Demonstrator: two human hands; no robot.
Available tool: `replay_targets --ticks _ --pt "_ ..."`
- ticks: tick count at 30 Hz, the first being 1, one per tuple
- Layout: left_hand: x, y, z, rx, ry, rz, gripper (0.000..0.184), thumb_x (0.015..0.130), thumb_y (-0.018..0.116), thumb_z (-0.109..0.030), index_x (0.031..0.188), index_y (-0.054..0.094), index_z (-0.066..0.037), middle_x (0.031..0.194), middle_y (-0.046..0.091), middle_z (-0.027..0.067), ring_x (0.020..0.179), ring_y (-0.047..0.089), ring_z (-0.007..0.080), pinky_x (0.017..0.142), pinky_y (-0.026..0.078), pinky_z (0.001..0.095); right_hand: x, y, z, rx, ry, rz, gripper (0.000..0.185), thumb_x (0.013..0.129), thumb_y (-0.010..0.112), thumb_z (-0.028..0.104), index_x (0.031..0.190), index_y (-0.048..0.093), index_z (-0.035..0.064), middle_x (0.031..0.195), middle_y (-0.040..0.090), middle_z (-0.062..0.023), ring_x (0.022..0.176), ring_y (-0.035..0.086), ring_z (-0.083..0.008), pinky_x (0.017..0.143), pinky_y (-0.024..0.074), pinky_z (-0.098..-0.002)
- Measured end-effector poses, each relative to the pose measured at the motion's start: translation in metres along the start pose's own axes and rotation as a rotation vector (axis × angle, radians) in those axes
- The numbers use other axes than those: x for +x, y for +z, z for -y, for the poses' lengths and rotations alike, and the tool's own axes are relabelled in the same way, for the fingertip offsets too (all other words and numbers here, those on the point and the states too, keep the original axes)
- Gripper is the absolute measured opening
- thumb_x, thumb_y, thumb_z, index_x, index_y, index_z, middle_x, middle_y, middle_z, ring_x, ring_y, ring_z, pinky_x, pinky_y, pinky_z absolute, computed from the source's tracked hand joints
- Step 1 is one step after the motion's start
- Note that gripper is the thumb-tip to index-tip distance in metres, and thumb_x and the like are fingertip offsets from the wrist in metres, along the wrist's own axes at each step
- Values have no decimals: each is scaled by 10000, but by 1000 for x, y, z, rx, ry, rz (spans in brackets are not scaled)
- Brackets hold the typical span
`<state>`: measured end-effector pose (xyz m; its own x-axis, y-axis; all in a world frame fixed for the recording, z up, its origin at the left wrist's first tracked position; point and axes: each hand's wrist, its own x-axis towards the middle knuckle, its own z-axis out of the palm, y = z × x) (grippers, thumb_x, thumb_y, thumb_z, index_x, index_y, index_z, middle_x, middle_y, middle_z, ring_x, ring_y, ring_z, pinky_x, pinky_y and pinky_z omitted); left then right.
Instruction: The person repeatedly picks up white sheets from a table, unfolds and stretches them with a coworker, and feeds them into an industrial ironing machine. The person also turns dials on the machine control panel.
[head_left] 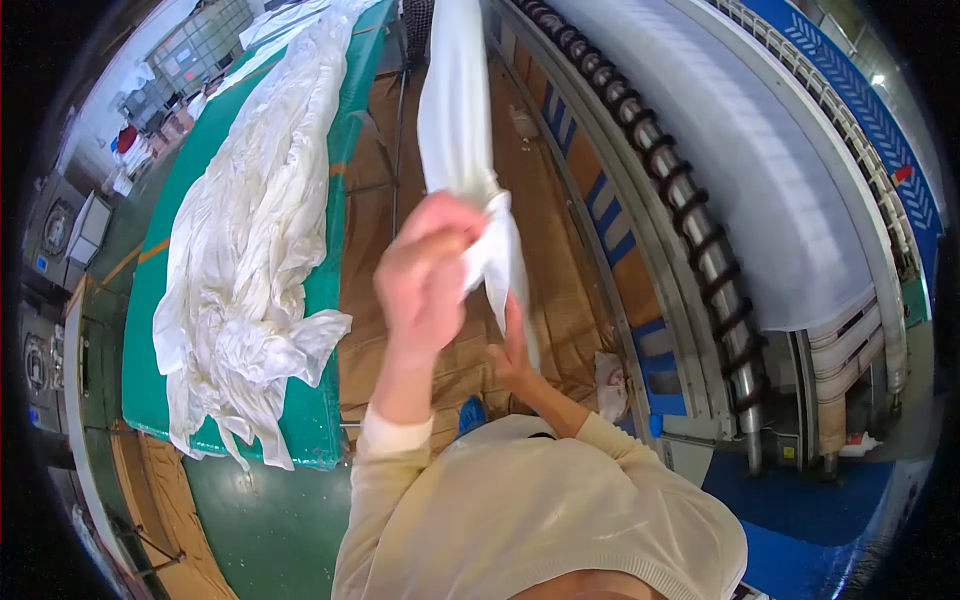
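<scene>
A long strip of white cloth [455, 110] runs from the top of the view down to my hands. My left hand [425, 265] is closed on the cloth near its gathered part and is blurred by motion. Lower and to the right, my right hand [512, 350] has its fingers pointing up along the hanging end of the cloth, which lies against them. How firmly my right fingers grip it is hard to see.
A green table [340, 230] at the left bears a heap of crumpled white cloth [255, 240]. To the right is a large machine with a spiral-wound roller [690, 210] and a white sheet [760, 190] on it. Brown cloth [385, 350] covers the floor between.
</scene>
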<state>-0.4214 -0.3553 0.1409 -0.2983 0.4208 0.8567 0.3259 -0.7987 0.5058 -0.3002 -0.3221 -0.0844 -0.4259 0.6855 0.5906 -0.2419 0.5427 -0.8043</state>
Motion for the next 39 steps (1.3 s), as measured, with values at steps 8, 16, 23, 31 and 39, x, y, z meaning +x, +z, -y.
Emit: replay_targets --ticks 8,16,23,31,39 --pt "-15 123 55 202 20 386 218 758 700 -118 708 520 -5 811 513 84 791 517 285 746 455 381 40 -21 -39 -275 555 -403 800 832 650 467 1406 300 34 1379 410 -138 1247 387 -259 1040 333 -388" --pt "-57 122 92 589 49 201 272 756 698 -200 981 624 -65 1065 571 113 1040 518 297 899 406 452 136 -99 10 78 783 -487 517 903 538 502 1149 579 49 1107 623 -120 1017 578 -269 887 461 -385" --pt "-287 -6 242 807 -964 -282 631 810 663 -429 1238 515 10 1190 560 221 1132 494 410 913 424 487 173 -137 122 655 439 -481 349 949 491 331 1099 628 47 1077 661 -84 973 633 -234 876 502 -364" --pt "-392 85 210 -695 -1950 -40 799 797 600 -655 1305 499 -46 1235 564 176 1102 551 346 898 466 446 178 -134 221 183 -95 -663 356 984 410 278 1167 582 25 1078 643 -97 952 632 -201 824 529 -315" --pt "-439 62 219 -335 -1806 83 509 937 527 -461 1191 570 -23 1006 667 137 897 633 233 753 506 364 170 -216 216 435 34 -560 366 980 427 306 1180 572 35 1092 637 -83 982 623 -203 846 515 -326"
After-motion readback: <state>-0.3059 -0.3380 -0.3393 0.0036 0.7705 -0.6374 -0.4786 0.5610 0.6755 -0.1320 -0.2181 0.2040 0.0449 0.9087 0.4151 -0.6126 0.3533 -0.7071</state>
